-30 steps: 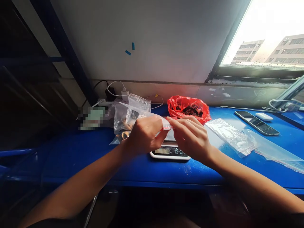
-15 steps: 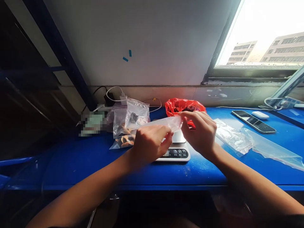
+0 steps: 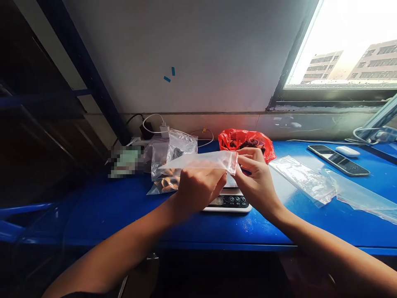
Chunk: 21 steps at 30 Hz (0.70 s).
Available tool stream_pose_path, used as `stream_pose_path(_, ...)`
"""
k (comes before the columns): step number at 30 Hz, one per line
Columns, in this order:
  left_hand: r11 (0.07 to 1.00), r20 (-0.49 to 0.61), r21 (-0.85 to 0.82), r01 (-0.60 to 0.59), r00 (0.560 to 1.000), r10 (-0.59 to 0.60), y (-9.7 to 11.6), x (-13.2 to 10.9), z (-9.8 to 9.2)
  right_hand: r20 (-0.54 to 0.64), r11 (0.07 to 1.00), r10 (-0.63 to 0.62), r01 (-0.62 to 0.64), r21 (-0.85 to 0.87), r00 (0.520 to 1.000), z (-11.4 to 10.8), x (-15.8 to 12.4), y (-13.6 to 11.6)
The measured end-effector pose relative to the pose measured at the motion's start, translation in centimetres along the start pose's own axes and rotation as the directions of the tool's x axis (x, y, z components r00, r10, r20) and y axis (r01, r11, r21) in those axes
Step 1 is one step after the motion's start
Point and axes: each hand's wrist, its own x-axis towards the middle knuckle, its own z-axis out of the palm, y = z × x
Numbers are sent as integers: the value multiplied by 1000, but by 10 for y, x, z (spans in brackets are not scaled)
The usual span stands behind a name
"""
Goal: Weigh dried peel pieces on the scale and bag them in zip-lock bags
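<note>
Between my hands a clear zip-lock bag with a red seal line is stretched sideways, its sealing end to the right. My left hand is closed on the bag's lower side near that end. The fingers of my right hand pinch the bag's zip edge. Below them is a white digital kitchen scale, partly covered by my hands, with its display lit. Just behind my right hand a red plastic bag stands open, with dark dried pieces inside.
Left of the scale lie filled clear bags, one with brown curved pieces. To the right are a flat clear bag, another clear bag, a phone and a white case. A charger with cable sits by the wall.
My right hand has turned and its fingers have closed in on the bag's zip end. The bag now shows flatter and wider, with its red seal line visible.
</note>
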Motion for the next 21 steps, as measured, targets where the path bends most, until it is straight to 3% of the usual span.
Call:
stream_pose_path(3, 999, 56, 45, -17, 998, 15, -1, 3, -2, 169, 992, 71, -87, 87, 983, 1, 0, 7)
stream_pose_path(5, 999, 86, 23, -49, 995, 47, -2, 6, -7, 195, 992, 69, -88, 90, 978, -2, 1, 10)
stream_pose_path(7, 989, 78, -74, -127, 988, 133, -6, 9, -15, 149, 1000, 4, -7, 19, 989, -7, 3, 11)
stream_pose_path(9, 956, -21, -187, -224, 974, 224, -10, 11, -26, 86, 985, -106, 117, -127, 991, -12, 5, 12)
stream_pose_path(12, 935, -122, -238, -264, 963, 241, -17, 12, -42, 91, 921, -232, 249, -300, 968, -15, 6, 15)
stream_pose_path(13, 946, -80, -221, -239, 971, 227, -19, 13, -45, 140, 909, -244, 277, -313, 960, -14, 5, 17)
stream_pose_path(15, 970, 139, -166, -180, 969, 203, -22, 13, -47, 263, 898, -252, 326, -296, 932, -11, 2, 20)
stream_pose_path(18, 983, 483, -111, -145, 857, 180, -25, 11, -41, 380, 870, -293, 409, -275, 878, -7, -5, 22)
stream_pose_path(19, 984, 546, -108, -141, 819, 177, -25, 9, -39, 390, 855, -319, 440, -275, 864, -7, -7, 22)
stream_pose_path(21, 986, 588, -104, -129, 792, 165, -25, 6, -34, 397, 826, -367, 491, -276, 841, -8, -9, 20)
